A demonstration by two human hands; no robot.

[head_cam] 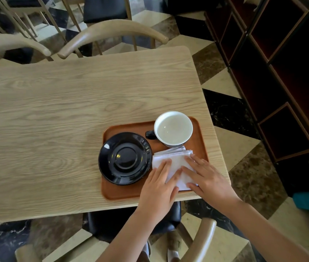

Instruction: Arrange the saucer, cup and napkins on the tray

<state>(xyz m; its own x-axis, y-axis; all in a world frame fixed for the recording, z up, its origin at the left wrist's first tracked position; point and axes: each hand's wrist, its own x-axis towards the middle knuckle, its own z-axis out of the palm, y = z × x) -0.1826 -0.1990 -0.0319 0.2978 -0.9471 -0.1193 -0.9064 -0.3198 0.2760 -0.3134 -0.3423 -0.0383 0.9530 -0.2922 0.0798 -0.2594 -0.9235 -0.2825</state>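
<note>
A brown tray point(129, 193) lies at the near right corner of the wooden table. On its left side rests a black saucer point(124, 158), overhanging the tray's left rim a little. At the tray's far right stands a cup point(173, 128), white inside with a dark handle pointing left. A stack of white napkins point(176, 159) lies on the tray's near right part, touching the cup's base. My left hand point(158, 190) and my right hand point(207, 179) both press flat on the napkins, fingers spread, covering the stack's near half.
The wooden table point(55, 120) stretches left and away from the tray. Wooden chairs point(112, 33) stand at its far side and one chair point(201, 241) sits below me. Dark shelving point(274, 72) lines the right, past a strip of marble floor.
</note>
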